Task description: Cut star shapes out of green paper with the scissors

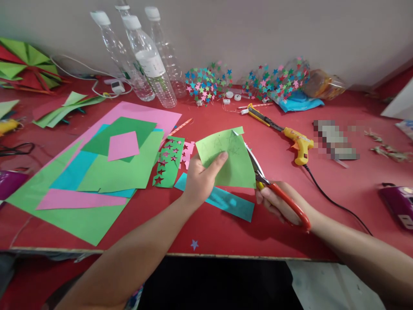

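Observation:
My left hand (201,178) grips a light green sheet of paper (230,165) by its left side, thumb on top. Faint pencilled star outlines show on its upper part. My right hand (284,202) is closed round red-handled scissors (280,196), whose blades are at the sheet's right edge, with a cut near the top corner. Beneath the hands lies a blue paper strip (230,204). To the left are a green strip with star-shaped holes (171,165) and a pink piece with similar holes (186,155). One small purple star (194,244) rests near the table's front edge.
Coloured paper sheets (119,172) overlap on the left. Plastic bottles (155,71) stand against the wall, beside star-covered clear shapes (206,84). A yellow glue gun (300,144) with a black cord lies right of the hands. A purple device (398,204) sits far right.

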Demonstrator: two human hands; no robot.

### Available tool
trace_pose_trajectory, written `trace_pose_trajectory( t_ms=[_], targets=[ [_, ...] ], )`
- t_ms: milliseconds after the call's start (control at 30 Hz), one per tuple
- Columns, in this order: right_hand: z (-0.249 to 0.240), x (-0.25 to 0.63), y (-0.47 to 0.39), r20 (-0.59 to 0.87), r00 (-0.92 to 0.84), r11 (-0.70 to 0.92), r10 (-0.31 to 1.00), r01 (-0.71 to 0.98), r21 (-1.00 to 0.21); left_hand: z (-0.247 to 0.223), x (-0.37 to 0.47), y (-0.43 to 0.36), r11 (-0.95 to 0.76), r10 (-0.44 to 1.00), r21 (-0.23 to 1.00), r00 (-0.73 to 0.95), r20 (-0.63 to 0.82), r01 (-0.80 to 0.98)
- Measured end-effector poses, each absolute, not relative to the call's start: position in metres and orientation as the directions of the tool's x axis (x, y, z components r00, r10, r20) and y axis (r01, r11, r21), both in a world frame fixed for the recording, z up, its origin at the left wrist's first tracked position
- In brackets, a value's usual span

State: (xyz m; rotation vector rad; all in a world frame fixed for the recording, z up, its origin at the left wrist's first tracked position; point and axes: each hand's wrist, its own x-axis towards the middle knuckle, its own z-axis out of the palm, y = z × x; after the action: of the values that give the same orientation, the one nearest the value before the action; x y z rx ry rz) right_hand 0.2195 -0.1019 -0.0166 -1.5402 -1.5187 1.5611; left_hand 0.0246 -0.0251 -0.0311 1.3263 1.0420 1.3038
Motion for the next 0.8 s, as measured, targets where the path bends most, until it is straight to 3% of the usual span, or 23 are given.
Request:
trace_pose_trajectory(
  t_ms=[167, 500, 800],
  targets=[
    [-0.0158, 0.2162, -0.1024, -0.424, -0.2, -0.32, 0.883, 0.401, -0.858, -0.0304, 0.025, -0.0244, -0.164, 0.984, 0.985, 0.06, 0.167, -0.048],
    [-0.0166, 0.2175, -0.1015, -0.347, -0.222, -0.25, 0.911, 0.371, -0.894, -0.0321, 0.0264, -0.0261, -0.081, 0.985, 0.993, 0.144, 0.094, -0.088],
    [-0.0141, 0.2174, -0.1015, -0.376, -0.192, -0.284, 0.906, 0.382, -0.88, -0.032, 0.0253, -0.0242, -0.127, 0.982, 0.989, 0.13, 0.136, -0.081]
  ],
)
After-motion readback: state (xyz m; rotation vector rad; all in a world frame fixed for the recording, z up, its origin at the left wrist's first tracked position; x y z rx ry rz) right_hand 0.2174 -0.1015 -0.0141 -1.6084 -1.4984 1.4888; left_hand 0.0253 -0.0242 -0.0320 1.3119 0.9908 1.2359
